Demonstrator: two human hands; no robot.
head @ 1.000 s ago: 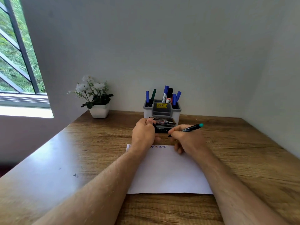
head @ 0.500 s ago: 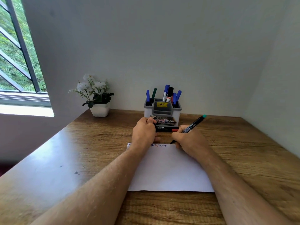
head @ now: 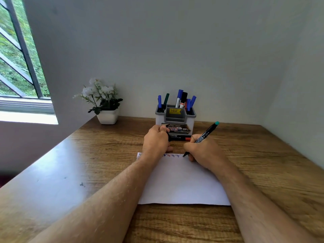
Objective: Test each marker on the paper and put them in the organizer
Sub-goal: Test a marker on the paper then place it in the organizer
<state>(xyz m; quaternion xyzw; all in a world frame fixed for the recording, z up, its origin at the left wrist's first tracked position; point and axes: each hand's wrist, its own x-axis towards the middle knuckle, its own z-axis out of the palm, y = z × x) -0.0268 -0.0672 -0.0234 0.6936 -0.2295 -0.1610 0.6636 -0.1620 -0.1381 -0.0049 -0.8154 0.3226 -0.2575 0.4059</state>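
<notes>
the right hand (head: 203,151), right of centre in the frame, has its grip closed around a black marker (head: 205,135) with a teal end, thumb and fingers pinching the barrel low down; the marker leans up and to the right, and its tip touches the far edge of the paper (head: 182,183). a row of small coloured scribbles (head: 172,155) runs along that far edge, between the two hands, with a dark mark right at the tip. the left hand (head: 156,141), just left of centre, is curled with its grip on a dark object (head: 168,133), small and mostly hidden by the fingers, so i cannot tell what it is. the heel of this hand lies over the paper's far left corner. just beyond the hands a red-ended marker (head: 180,138) lies flat on the counter (head: 87,163), beside the front of the organizer (head: 175,118). the organizer stands at the centre of the frame near the wall, a grey box with a yellow sticker, and several blue, dark green and black markers (head: 182,99) stand upright in it. a white pot of white flowers (head: 103,102) sits left of the organizer, well apart from it, and a window (head: 15,58) fills the upper left of the frame.
</notes>
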